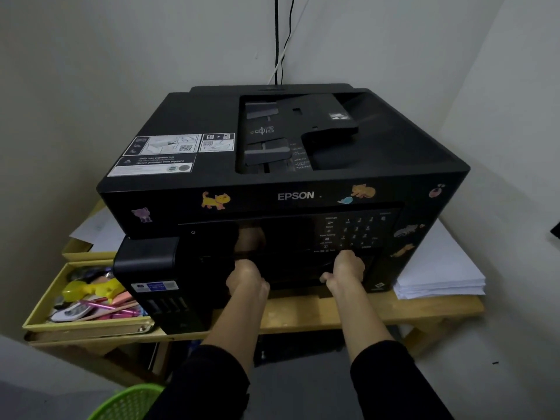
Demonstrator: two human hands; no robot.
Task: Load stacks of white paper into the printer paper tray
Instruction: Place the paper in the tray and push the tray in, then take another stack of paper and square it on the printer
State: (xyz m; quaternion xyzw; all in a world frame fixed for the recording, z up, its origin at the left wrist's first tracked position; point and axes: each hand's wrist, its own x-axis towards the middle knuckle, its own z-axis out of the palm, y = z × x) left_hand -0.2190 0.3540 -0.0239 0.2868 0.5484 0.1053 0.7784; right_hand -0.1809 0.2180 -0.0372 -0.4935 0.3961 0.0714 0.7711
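Observation:
A black Epson printer with animal stickers stands on a low wooden table. Both my hands reach into the dark opening low on its front. My left hand curls its fingers up under the panel beside the ink tank block. My right hand grips the same front part just below the keypad. The paper tray itself is dark and hard to make out between my hands. A thick stack of white paper lies on the table to the printer's right, touching its side.
A yellow tray of pens and small toys sits left of the printer, with loose sheets behind it. A green basket stands on the floor at lower left. Cables run up the wall behind.

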